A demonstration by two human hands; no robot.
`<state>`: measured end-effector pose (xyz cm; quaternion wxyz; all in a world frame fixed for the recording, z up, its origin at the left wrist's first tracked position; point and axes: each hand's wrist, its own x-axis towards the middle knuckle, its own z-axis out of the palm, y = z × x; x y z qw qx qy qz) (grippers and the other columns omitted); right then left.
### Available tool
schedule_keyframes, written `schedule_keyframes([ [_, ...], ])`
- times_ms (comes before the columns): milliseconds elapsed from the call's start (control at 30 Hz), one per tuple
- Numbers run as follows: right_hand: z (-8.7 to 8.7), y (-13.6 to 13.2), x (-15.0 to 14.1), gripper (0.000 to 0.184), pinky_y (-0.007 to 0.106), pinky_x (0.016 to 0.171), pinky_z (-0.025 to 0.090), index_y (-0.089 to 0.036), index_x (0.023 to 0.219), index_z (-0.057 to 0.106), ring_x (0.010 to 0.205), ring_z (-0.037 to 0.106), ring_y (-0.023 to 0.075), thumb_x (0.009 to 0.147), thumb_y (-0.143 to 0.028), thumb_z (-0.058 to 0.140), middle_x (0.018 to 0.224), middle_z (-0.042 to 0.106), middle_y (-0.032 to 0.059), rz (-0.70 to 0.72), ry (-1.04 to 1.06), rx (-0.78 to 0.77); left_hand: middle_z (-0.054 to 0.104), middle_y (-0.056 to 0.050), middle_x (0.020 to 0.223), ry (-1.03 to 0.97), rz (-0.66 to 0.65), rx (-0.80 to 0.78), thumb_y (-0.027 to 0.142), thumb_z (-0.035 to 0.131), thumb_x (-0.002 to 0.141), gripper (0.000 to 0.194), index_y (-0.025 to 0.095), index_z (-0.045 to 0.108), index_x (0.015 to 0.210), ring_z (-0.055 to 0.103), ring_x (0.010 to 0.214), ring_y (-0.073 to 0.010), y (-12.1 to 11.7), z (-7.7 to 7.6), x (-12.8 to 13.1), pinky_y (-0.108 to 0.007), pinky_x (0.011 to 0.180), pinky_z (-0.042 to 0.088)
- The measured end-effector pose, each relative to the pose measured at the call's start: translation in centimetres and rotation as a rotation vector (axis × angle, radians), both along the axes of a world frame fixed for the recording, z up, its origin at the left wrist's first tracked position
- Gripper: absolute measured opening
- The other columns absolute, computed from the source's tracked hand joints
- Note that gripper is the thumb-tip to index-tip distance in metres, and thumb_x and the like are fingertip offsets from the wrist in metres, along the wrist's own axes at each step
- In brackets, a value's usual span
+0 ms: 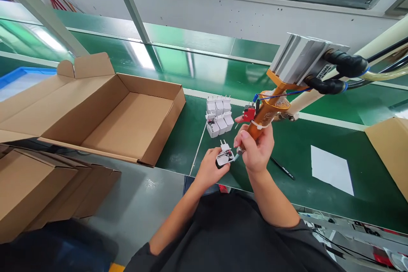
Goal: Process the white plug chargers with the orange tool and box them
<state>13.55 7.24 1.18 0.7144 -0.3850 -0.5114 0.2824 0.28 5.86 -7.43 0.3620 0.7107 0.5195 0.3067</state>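
My left hand is closed around a white plug-in charger housing with its inside exposed and its pins pointing away from me. Wrapped round the orange barrel of a glue gun is my right hand. The gun's pale nozzle meets the right edge of the housing; whether glue is flowing I cannot make out. A red switch is strapped to the barrel, close to my right index finger. Just beyond my hands, several more white charger housings stand in two rows on the green bench.
An open cardboard box lies on the left, with stacked cartons below. A black pen and a white paper sheet lie right. The gun's metal cylinder and hoses reach across from the upper right.
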Motion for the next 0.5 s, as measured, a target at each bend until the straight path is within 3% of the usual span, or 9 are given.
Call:
schedule_keyframes([
  [133,-0.2,-0.4,1.5,0.022,0.024,0.044,0.043,-0.024,0.102,0.049,0.047,0.050,0.0093,0.089,-0.036,0.062,0.075,0.059,-0.0032,-0.032,0.028,-0.023,0.072,-0.008,0.114,-0.106,-0.060,-0.161,0.039,0.071,0.081,0.045,0.020,0.062,0.121,0.068,0.104,-0.0269,1.3,0.8,-0.4,-0.040,0.093,0.055],
  [233,-0.5,-0.8,2.5,0.018,0.023,0.043,0.044,-0.023,0.100,0.052,0.045,0.051,0.0082,0.087,-0.029,0.064,0.077,0.063,-0.0031,-0.052,0.053,-0.008,0.075,-0.007,0.108,-0.247,-0.053,-0.189,0.034,0.060,0.089,0.035,0.019,0.060,0.120,0.071,0.101,-0.0227,1.9,0.7,0.4,-0.035,0.090,0.055],
  [367,-1.0,-1.3,3.7,0.016,0.021,0.042,0.043,-0.022,0.099,0.055,0.045,0.053,0.0075,0.087,-0.026,0.064,0.081,0.068,-0.0012,-0.084,0.037,-0.044,0.075,-0.005,0.101,-0.167,-0.075,0.032,0.017,0.055,0.084,0.034,0.019,0.061,0.117,0.068,0.098,-0.0204,2.0,0.6,0.7,-0.034,0.091,0.054],
  [500,-1.3,-1.6,4.4,0.018,0.022,0.041,0.045,-0.021,0.098,0.055,0.045,0.052,0.0076,0.086,-0.030,0.065,0.086,0.071,0.0013,-0.112,0.006,-0.078,0.072,-0.008,0.115,0.117,-0.222,0.288,0.024,0.057,0.090,0.048,0.021,0.054,0.138,0.059,0.108,-0.0256,1.3,1.9,-0.4,-0.043,0.099,0.049],
])
